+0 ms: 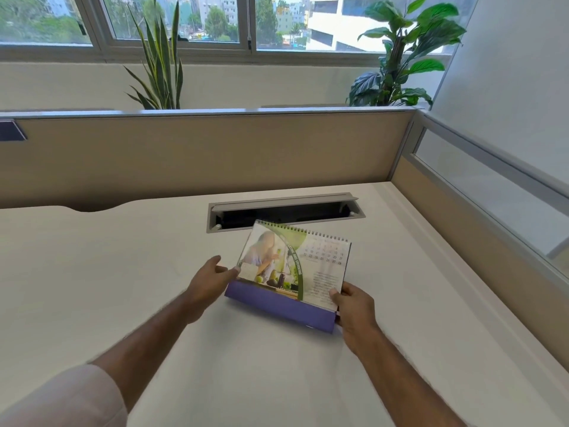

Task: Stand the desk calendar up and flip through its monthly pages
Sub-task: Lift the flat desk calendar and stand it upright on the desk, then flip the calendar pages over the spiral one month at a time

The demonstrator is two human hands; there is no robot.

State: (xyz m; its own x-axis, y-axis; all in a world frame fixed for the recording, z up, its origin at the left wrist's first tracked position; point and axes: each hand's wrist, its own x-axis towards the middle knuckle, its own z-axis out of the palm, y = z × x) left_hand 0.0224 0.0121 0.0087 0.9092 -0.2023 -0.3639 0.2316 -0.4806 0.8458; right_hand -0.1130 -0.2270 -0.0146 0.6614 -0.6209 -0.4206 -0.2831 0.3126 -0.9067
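the spiral-bound desk calendar with a purple cardboard base (292, 272) stands on the pale white table (123, 272), a little toward 1 o'clock from the middle of the view, its wire spine up and leaning away toward the grey cable tray slot (286, 211) that sits just behind it at 12 o'clock. the left hand (212, 282) is at the calendar's 9 o'clock edge, its grip a light pinch, thumb tip on the left margin of the front page and the other fingers hidden behind. the right hand (354, 306) is at the 4 o'clock corner, its grip closed on the lower right corner of the page and base, thumb on the front. the showing page carries a photo on the left and a date grid on the right. the calendar looks upright or nearly so, with the flipping about to begin or under way. the risks from here, as i judge them: the light base may slide or fold flat if a page is lifted without the other hand holding it down; a page pulled hard at one corner may tear at the wire holes; and a push away could tip it back into the open slot.
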